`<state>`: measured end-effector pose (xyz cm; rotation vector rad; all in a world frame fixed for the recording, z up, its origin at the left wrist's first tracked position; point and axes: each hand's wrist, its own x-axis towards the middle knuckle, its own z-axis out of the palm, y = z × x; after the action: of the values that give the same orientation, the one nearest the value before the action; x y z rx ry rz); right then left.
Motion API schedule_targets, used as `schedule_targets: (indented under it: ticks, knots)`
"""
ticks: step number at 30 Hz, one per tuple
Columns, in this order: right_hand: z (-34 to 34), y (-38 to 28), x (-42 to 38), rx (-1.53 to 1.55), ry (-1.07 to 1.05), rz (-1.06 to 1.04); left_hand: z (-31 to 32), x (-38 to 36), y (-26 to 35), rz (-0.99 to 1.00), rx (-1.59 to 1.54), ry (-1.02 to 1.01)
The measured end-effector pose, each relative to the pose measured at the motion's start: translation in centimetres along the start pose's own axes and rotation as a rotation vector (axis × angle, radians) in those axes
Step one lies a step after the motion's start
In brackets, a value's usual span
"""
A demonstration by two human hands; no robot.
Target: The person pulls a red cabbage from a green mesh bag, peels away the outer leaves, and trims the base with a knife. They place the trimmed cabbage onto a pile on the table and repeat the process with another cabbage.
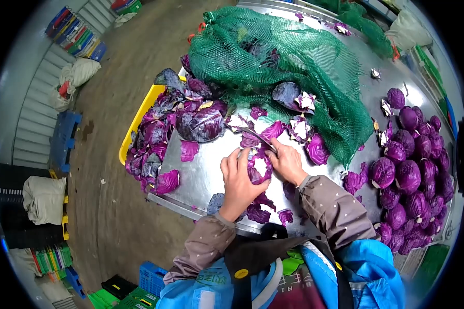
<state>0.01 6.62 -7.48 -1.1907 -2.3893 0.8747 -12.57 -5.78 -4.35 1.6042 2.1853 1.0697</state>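
My left hand [239, 180] is wrapped round the near left side of a purple cabbage [260, 166] whose pale cut stem faces up. In my right hand [286, 160], just right of that cabbage, is a knife [259, 136] whose thin blade points up and left over the cabbage. Purple leaves [259, 212] and cut stem pieces [299, 129] lie around both hands on the metal table [201, 175]. Beyond them a green mesh bag [294, 56] is spread out, with cabbages partly visible inside.
A yellow crate [140, 119] heaped with loose leaves [154, 136] stands at the table's left edge. Trimmed cabbages [408, 176] are piled at the right. Stacked crates [77, 33], a blue pallet [65, 140] and white sacks [44, 200] stand on the floor to the left.
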Motion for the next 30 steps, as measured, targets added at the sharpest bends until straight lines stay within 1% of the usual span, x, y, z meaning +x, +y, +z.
schedule_targets:
  ticks: [2, 3, 4, 6, 7, 8, 10, 11, 12, 14, 15, 17, 18, 19, 20, 21, 22, 23, 24, 26, 27, 28, 29, 30]
  knots:
    - [0.5, 2.4, 0.2, -0.059, 0.026, 0.095, -0.7, 0.0, -0.7, 0.196, -0.021, -0.157]
    - [0.3, 2.0, 0.0, -0.044, 0.063, 0.073, -1.1, -0.3, -0.9, 0.187, -0.044, -0.17]
    - [0.3, 1.5, -0.1, -0.081, 0.024, 0.114, -1.5, -0.5, -1.6, 0.131, -0.076, -0.201]
    - [-0.5, 1.0, 0.0, -0.047, -0.054, 0.128, -2.9, -0.3, -3.1, 0.049, -0.219, -0.308]
    - [-1.2, 0.8, 0.1, 0.031, -0.098, 0.119, -3.8, -0.3, -3.5, -0.036, -0.204, -0.347]
    - [-1.6, 0.5, 0.0, 0.033, -0.093, 0.113, -4.5, -0.5, -3.9, -0.032, -0.158, -0.305]
    - [-1.7, 0.0, -1.1, 0.388, -0.154, 0.111, -4.3, -1.4, -5.0, -0.266, -0.363, -0.154]
    - [-1.1, -0.7, -2.0, 0.469, -0.098, 0.084, -4.1, -1.8, -4.8, -0.305, -0.35, -0.126]
    - [-1.7, -1.8, -2.6, 0.364, -0.188, 0.101, -4.1, -1.4, -3.3, -0.279, -0.249, -0.112]
    - [-2.3, -2.7, -3.5, 0.306, -0.232, 0.092, -3.1, -1.1, -3.0, -0.312, -0.215, 0.007]
    - [-2.0, -1.6, -3.5, 0.233, -0.085, 0.01, -2.9, -1.2, -2.6, -0.286, -0.204, 0.026]
    - [-2.4, 2.5, -1.8, -0.053, -0.069, 0.166, -2.6, -1.8, -2.1, -0.234, -0.195, 0.026]
    - [-3.2, 2.7, -0.7, -0.187, -0.064, 0.256, -2.5, -2.0, -1.8, -0.192, -0.213, 0.031]
    - [-3.4, 2.4, -0.5, -0.188, -0.062, 0.252, -2.3, -1.9, -1.8, -0.173, -0.193, 0.045]
    - [-3.5, 2.0, -0.9, -0.218, -0.004, 0.148, -2.1, -2.3, -1.6, -0.163, -0.174, 0.053]
    - [-4.2, 0.2, -1.4, -0.245, 0.055, 0.052, -2.1, -2.6, -1.5, -0.169, -0.175, 0.044]
    - [-4.7, -2.3, -1.5, -0.231, -0.057, 0.042, -2.0, -2.4, -1.4, -0.138, -0.15, 0.037]
    - [-4.4, -4.1, -1.8, -0.142, -0.057, -0.047, -1.9, -2.1, -1.3, -0.104, -0.127, 0.035]
    - [-3.3, -4.5, -2.0, -0.075, 0.004, -0.181, -1.7, -1.9, -1.2, -0.1, -0.131, 0.035]
    - [-3.1, -6.1, -1.4, -0.049, -0.109, -0.169, -1.5, -2.1, -1.3, -0.062, -0.105, 0.022]
    - [-3.3, -6.3, -1.1, -0.045, -0.111, -0.168, -1.6, -2.2, -1.2, -0.056, -0.102, 0.026]
    - [-3.5, -6.4, -0.7, -0.06, -0.164, -0.171, -1.8, -2.1, -1.3, -0.057, -0.098, 0.027]
    - [-3.8, -6.5, -0.3, -0.075, -0.219, -0.175, -2.0, -2.1, -1.3, -0.012, -0.072, -0.008]
    - [-4.1, -6.6, 0.1, -0.074, -0.225, -0.178, -2.1, -2.2, -1.3, 0.031, -0.047, -0.043]
